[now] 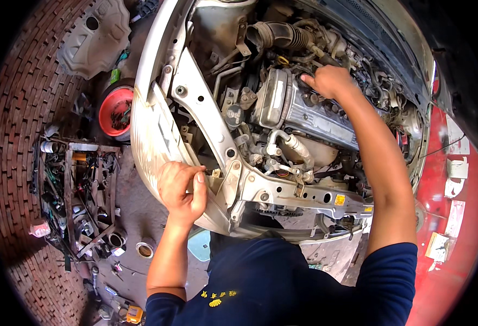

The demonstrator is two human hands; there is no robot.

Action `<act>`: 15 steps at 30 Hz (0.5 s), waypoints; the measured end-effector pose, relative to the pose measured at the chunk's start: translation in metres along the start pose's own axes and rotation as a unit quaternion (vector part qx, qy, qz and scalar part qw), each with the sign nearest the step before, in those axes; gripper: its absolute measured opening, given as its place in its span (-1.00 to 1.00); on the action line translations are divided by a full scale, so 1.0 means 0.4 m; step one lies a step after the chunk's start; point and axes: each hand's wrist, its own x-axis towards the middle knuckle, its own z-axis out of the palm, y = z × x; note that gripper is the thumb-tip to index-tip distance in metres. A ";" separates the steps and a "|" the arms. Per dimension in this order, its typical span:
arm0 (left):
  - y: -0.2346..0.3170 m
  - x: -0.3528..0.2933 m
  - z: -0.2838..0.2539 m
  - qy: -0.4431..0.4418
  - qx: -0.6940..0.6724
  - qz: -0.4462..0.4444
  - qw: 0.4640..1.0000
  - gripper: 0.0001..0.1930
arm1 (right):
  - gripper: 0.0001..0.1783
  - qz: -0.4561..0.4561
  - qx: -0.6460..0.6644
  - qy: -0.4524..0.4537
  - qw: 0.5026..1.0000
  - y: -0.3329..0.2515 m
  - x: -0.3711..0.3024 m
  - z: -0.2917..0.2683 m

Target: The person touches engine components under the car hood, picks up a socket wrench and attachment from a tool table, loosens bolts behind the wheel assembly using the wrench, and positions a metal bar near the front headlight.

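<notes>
My left hand (182, 190) is over the car's headlight (160, 146), by its inner edge. Its fingers are curled with the thumb up alongside, and anything in its grasp is hidden. Out over the engine, my right hand (330, 81) is at the far edge of the ribbed metal engine cover (318, 115). Its thumb reaches left and its fingers curl down out of sight, so what they grip cannot be made out. To the left of it are a ribbed black air intake hose (285, 35) and a round black cap (234, 115).
A metal crossbar (304, 191) spans the car's front, close to my body. On the floor at left stand a red basin (117, 111) and a rack of tools and parts (68, 185). A large grey panel (95, 38) leans on the brick wall (21, 119).
</notes>
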 end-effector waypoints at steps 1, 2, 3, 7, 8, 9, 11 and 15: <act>0.000 -0.001 -0.002 0.000 0.000 0.000 1.000 -0.96 | -0.31 0.000 0.000 0.000 1.000 0.004 0.005 0.031; 0.000 0.001 0.003 -0.001 -0.003 0.000 1.000 -0.95 | -0.33 -0.074 0.031 0.154 0.985 0.022 0.009 0.074; 0.003 0.001 0.011 -0.002 -0.008 -0.001 1.000 -0.94 | -0.31 -0.144 0.060 0.302 0.940 0.027 -0.002 0.098; 0.011 -0.002 0.009 -0.034 0.013 -0.023 0.999 -0.91 | -0.20 -0.008 0.025 0.076 0.997 0.010 -0.002 0.031; 0.011 -0.010 0.005 -0.033 0.015 -0.031 0.999 -0.89 | -0.18 -0.008 0.023 0.054 0.998 -0.009 -0.005 0.016; 0.013 -0.010 0.005 -0.041 0.000 -0.042 0.998 -0.88 | -0.23 -0.039 0.042 0.129 0.990 0.002 0.006 0.051; 0.016 -0.027 -0.001 -0.017 0.002 -0.057 0.998 -0.90 | -0.39 -0.139 0.059 0.176 0.973 -0.014 0.021 0.072; -0.011 -0.046 0.007 -0.038 -0.030 -0.049 0.998 -0.82 | -0.19 -0.025 0.094 0.102 0.990 -0.036 0.027 0.056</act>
